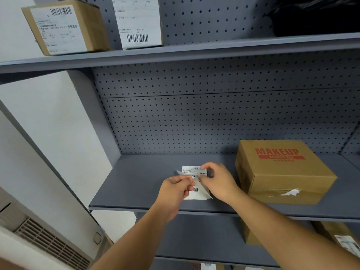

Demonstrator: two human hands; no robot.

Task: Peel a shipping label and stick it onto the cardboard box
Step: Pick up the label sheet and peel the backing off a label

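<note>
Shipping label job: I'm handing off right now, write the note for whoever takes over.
Left hand: pinching the near left part of the shipping label, above the middle shelf.
Right hand: fingers closed on the label's far right edge; label and backing seem to be coming apart.
MAKEUP cardboard box: stands on the same shelf, right of the hands, closed, top bare, torn white scrap on its front.
Done: peel started.
Left: finish the peel, stick the label on the box.
Two labelled boxes sit on the upper shelf.
</note>
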